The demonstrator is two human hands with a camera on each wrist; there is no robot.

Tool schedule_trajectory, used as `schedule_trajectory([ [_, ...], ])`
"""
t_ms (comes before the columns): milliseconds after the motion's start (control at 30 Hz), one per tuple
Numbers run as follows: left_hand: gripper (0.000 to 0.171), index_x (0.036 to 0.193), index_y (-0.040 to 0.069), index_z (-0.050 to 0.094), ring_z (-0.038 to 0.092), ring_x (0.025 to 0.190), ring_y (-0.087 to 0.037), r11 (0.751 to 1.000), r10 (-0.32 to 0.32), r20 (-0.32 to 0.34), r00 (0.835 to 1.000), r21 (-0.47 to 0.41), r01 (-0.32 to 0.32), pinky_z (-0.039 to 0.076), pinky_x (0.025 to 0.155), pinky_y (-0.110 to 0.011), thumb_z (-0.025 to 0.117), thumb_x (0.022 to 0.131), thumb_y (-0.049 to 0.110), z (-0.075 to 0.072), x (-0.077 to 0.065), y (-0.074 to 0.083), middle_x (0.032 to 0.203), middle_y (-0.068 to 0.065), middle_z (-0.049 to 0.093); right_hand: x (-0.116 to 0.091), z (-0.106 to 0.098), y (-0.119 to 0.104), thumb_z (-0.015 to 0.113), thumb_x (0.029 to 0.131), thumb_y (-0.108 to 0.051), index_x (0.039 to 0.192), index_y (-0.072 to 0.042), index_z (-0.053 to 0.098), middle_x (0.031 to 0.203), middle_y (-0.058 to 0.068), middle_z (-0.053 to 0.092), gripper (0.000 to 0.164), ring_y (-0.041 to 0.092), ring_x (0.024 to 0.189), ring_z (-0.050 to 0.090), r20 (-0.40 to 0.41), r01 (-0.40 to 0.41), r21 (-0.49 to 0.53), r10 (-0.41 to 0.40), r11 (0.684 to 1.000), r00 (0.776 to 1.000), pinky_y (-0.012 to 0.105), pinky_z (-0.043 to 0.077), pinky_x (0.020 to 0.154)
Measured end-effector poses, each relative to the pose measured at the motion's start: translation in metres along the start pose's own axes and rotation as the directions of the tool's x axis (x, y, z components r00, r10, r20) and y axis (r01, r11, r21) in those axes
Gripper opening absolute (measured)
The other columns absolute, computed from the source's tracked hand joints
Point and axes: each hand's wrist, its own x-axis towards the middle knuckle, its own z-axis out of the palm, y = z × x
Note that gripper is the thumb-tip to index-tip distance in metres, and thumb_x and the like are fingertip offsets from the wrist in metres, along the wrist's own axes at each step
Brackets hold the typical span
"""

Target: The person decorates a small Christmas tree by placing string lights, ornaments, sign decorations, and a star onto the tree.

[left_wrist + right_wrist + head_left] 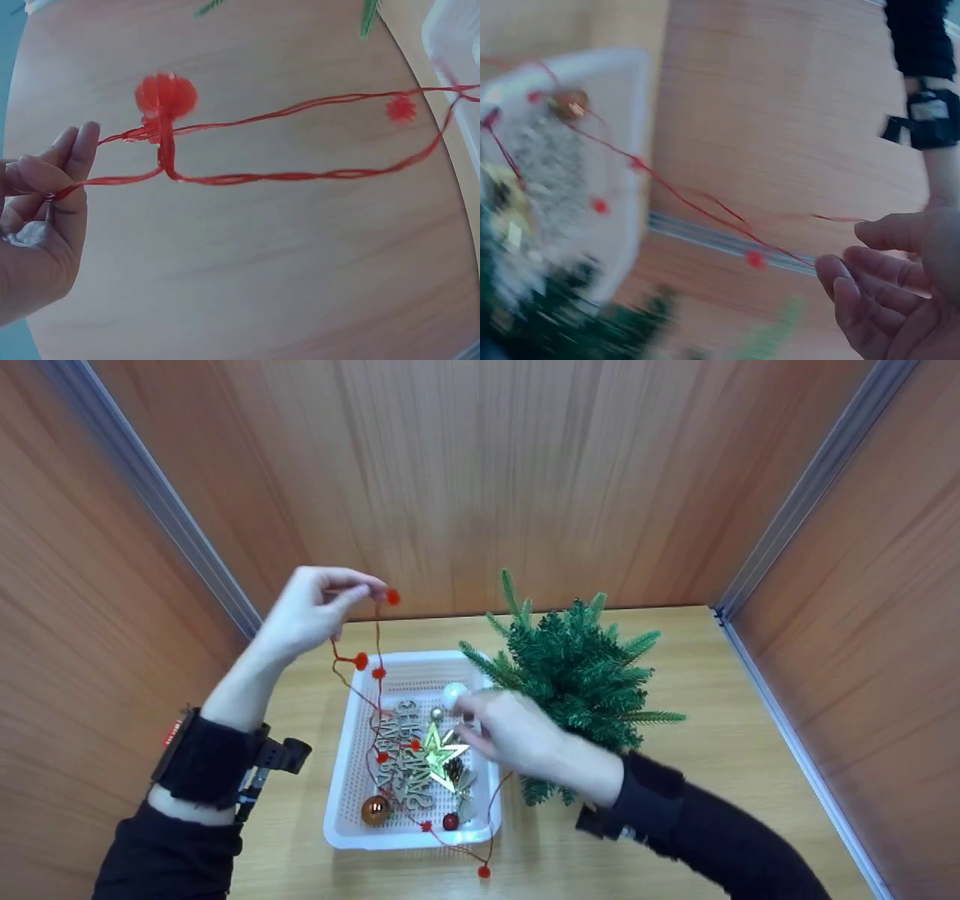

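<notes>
With thumb and fingertips, my left hand (300, 611) pinches a red string garland with small red pompoms (379, 673) above the back left of a white plastic basket (337, 802). The garland hangs down in strands, crosses the basket and drapes over its front right edge. In the left wrist view, a red pompom (166, 96) dangles close to the fingers. My right hand (517, 735) hovers over the basket's right side, near a gold star (433, 757) and a white ball (454, 694). Its thumb and fingers are apart, with nothing visibly held.
A small green artificial Christmas tree (577, 675) stands right of the basket. Inside the basket are glittery lettering pieces (409, 787), a copper ball (376, 811) and a dark red ball (450, 821). Wooden panels (480, 495) enclose the table at the back and sides.
</notes>
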Motion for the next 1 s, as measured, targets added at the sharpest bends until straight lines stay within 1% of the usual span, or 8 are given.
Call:
schedule_trajectory([
  [133,0.021,0.105,0.000,0.062,0.043,0.045,-0.009,0.998,0.056,0.092,0.994,0.017,-0.058,0.034,0.040,-0.016,0.048,0.091,0.006,0.015,-0.002,0.008,0.098,-0.013,0.064,0.034,-0.045,-0.018,0.060,0.083,-0.011,0.104,-0.002,0.054,0.094,0.008,0.061,0.023,0.008,0.062,0.055,-0.078,-0.029,0.046,0.033,0.999,0.996,0.011,0.045,0.053],
  [267,0.019,0.103,-0.003,0.063,0.056,0.066,-0.012,0.989,0.147,0.120,0.982,0.010,-0.150,0.046,0.065,-0.018,0.051,0.088,0.002,0.026,-0.006,0.017,0.096,-0.013,0.065,0.062,-0.074,-0.023,0.065,0.080,-0.007,0.115,-0.004,0.047,0.108,0.007,0.055,0.040,0.011,0.071,0.057,-0.059,-0.110,0.190,0.123,0.976,0.991,0.017,0.048,0.062],
  [367,0.019,0.102,-0.005,0.063,0.056,0.068,-0.014,0.978,0.208,0.120,0.971,-0.012,-0.208,0.046,0.068,-0.019,0.052,0.088,0.000,0.030,-0.009,0.023,0.094,-0.013,0.065,0.076,-0.082,-0.020,0.065,0.079,-0.002,0.118,-0.005,0.046,0.111,0.006,0.052,0.043,0.014,0.072,0.060,0.045,-0.164,0.351,0.158,0.922,0.986,0.023,0.051,0.061],
  [567,0.025,0.111,-0.005,0.057,0.055,0.068,-0.014,0.962,0.263,0.031,0.964,-0.092,-0.259,0.046,0.059,-0.018,0.054,0.086,-0.001,0.034,-0.022,0.031,0.096,-0.012,0.063,0.092,-0.075,-0.015,0.054,0.086,-0.001,0.103,0.003,0.057,0.089,0.015,0.062,0.017,0.021,0.072,0.063,0.190,-0.194,0.543,0.105,0.817,0.976,0.029,0.052,0.066],
  [633,0.038,0.122,-0.003,0.047,0.058,0.071,-0.014,0.960,0.243,-0.027,0.970,-0.137,-0.244,0.047,0.058,-0.018,0.056,0.085,0.000,0.036,-0.028,0.032,0.102,-0.013,0.061,0.093,-0.075,-0.016,0.054,0.087,-0.004,0.097,0.002,0.060,0.085,0.012,0.063,0.013,0.019,0.072,0.062,0.150,-0.184,0.517,0.123,0.836,0.981,0.027,0.051,0.067],
  [800,0.058,0.131,0.006,0.030,0.049,0.042,-0.015,0.960,0.126,-0.117,0.985,-0.238,-0.151,0.036,0.038,-0.018,0.061,0.082,0.001,0.035,-0.045,0.022,0.093,-0.012,0.059,0.096,-0.092,-0.021,0.061,0.083,-0.007,0.082,-0.003,0.064,0.082,0.004,0.064,0.005,0.014,0.073,0.058,-0.098,-0.085,0.435,0.142,0.896,0.985,0.023,0.048,0.067],
  [900,0.040,0.118,-0.001,0.045,0.050,0.045,-0.014,0.959,0.125,-0.064,0.990,-0.250,-0.137,0.040,0.040,-0.020,0.061,0.081,-0.001,0.033,-0.053,0.007,0.081,-0.013,0.059,0.096,-0.110,-0.024,0.061,0.082,-0.004,0.080,-0.001,0.064,0.084,0.005,0.064,0.004,0.015,0.074,0.058,-0.265,0.018,0.455,0.116,0.890,0.957,0.024,0.047,0.067],
  [1000,0.020,0.100,-0.005,0.056,0.050,0.049,-0.012,0.953,0.176,0.067,0.982,-0.260,-0.154,0.043,0.041,-0.022,0.060,0.081,-0.001,0.031,-0.059,-0.012,0.071,-0.011,0.058,0.097,-0.132,-0.026,0.059,0.083,0.000,0.080,0.001,0.063,0.088,0.007,0.063,0.005,0.018,0.077,0.057,-0.404,0.093,0.484,0.128,0.870,0.906,0.024,0.047,0.070],
])
